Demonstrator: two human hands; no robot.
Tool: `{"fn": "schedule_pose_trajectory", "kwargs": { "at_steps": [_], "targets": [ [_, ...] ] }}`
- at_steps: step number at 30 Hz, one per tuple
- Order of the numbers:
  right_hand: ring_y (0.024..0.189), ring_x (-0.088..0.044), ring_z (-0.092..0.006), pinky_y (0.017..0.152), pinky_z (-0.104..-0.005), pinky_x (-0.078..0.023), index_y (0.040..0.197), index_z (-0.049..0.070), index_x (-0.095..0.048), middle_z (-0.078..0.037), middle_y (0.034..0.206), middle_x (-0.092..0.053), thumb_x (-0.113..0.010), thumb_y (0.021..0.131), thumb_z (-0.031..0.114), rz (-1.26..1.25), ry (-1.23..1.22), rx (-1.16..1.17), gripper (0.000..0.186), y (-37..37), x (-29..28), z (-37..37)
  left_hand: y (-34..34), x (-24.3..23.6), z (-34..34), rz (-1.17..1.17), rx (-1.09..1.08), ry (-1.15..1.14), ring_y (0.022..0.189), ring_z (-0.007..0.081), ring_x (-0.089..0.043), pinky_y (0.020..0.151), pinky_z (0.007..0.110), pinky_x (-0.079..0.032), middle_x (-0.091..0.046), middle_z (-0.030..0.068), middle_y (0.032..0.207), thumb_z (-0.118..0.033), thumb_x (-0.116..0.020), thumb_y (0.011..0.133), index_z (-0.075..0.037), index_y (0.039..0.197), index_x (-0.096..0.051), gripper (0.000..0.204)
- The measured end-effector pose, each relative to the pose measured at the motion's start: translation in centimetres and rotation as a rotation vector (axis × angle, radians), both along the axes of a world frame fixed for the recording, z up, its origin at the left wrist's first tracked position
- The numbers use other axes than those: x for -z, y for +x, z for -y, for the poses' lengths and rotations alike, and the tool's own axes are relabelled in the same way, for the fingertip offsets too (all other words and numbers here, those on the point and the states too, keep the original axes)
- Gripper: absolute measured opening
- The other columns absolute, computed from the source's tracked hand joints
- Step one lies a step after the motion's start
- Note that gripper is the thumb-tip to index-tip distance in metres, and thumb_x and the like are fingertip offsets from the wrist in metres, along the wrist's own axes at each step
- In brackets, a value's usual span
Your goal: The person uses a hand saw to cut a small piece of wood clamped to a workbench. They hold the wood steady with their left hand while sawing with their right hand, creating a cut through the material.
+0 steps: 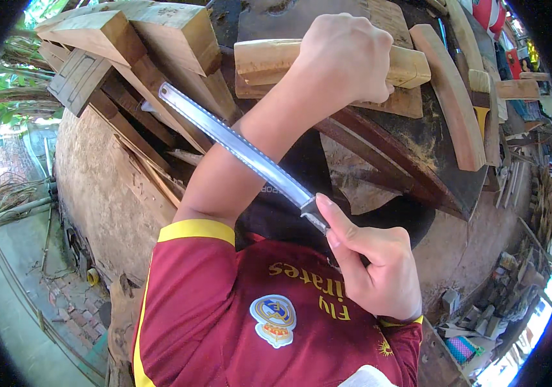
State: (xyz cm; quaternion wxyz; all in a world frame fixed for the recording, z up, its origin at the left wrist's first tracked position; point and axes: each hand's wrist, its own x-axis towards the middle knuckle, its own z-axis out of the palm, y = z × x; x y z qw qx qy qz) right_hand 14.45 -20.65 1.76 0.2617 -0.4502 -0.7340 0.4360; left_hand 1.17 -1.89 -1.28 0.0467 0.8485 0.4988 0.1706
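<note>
My left hand (347, 55) is closed around a pale wooden bar (266, 61) and presses it onto a flat board (405, 100) on the dark workbench (418, 148). My right hand (376, 267), nearer my chest, grips the dark handle of a long flat silver saw blade (237, 145). The thumb lies along the handle. The blade runs up and left from that hand, crosses in front of my left forearm, and its tip ends near stacked wood blocks. It does not touch the bar.
Thick wood blocks and slats (153, 45) are piled at the upper left. A curved plank (450, 97) and a yellow-handled tool (481, 109) lie to the right of the bar. Sawdust covers the bench. Brick ground (69, 303) lies lower left, rubble lower right.
</note>
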Motion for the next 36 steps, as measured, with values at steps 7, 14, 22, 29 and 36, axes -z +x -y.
{"fn": "schedule_pose_trajectory", "kwargs": {
  "at_steps": [7, 14, 22, 29, 36],
  "targets": [
    [0.045, -0.051, -0.0149, 0.051, -0.0248, -0.040, 0.131, 0.000, -0.064, -0.016, 0.057, -0.052, -0.062, 0.088, -0.007, -0.020, -0.034, 0.039, 0.044, 0.2, 0.2, 0.4, 0.1, -0.2, -0.1, -0.021, 0.002, -0.031, 0.084, 0.0289, -0.073, 0.078, 0.038, -0.058, -0.075, 0.0128, 0.086, -0.034, -0.079, 0.066, -0.008, 0.085, -0.078, 0.031],
    [0.049, -0.058, -0.0241, 0.051, -0.0309, -0.045, 0.131, -0.002, -0.064, -0.019, 0.063, -0.057, -0.064, 0.089, -0.004, 0.026, -0.088, 0.024, 0.042, 1.3, 0.2, 0.9, 0.1, -0.8, 0.0, -0.052, -0.012, -0.088, 0.086, 0.0280, -0.074, 0.078, 0.037, -0.059, -0.076, 0.0122, 0.088, -0.035, -0.079, 0.067, -0.009, 0.087, -0.079, 0.032],
    [0.049, -0.060, -0.0286, 0.051, -0.0326, -0.047, 0.130, -0.001, -0.064, -0.021, 0.064, -0.058, -0.065, 0.089, -0.003, 0.032, -0.108, 0.064, 0.041, 2.2, 0.6, 1.9, 0.3, -1.1, 0.1, -0.081, -0.022, -0.131, 0.088, 0.0274, -0.074, 0.081, 0.037, -0.059, -0.076, 0.0119, 0.091, -0.037, -0.080, 0.069, -0.010, 0.091, -0.079, 0.035],
    [0.048, -0.061, -0.0260, 0.051, -0.0313, -0.048, 0.129, 0.002, -0.067, -0.021, 0.068, -0.062, -0.067, 0.087, -0.004, 0.059, -0.105, 0.049, 0.042, 4.4, 0.0, 3.1, 0.3, -1.0, 0.0, -0.088, -0.021, -0.086, 0.090, 0.0298, -0.073, 0.081, 0.040, -0.058, -0.075, 0.0130, 0.093, -0.043, -0.080, 0.071, -0.009, 0.094, -0.077, 0.041],
    [0.059, -0.064, -0.0149, 0.055, -0.0288, -0.049, 0.134, 0.000, -0.062, -0.015, 0.081, -0.074, -0.066, 0.089, -0.003, -0.468, 0.195, 0.537, 0.045, 7.9, 3.4, 6.0, 0.0, -0.1, 0.0, -0.046, -0.020, 0.017, 0.095, 0.0329, -0.070, 0.085, 0.045, -0.055, -0.073, 0.0148, 0.095, -0.049, -0.081, 0.071, -0.008, 0.100, -0.072, 0.051]
  ]
}}
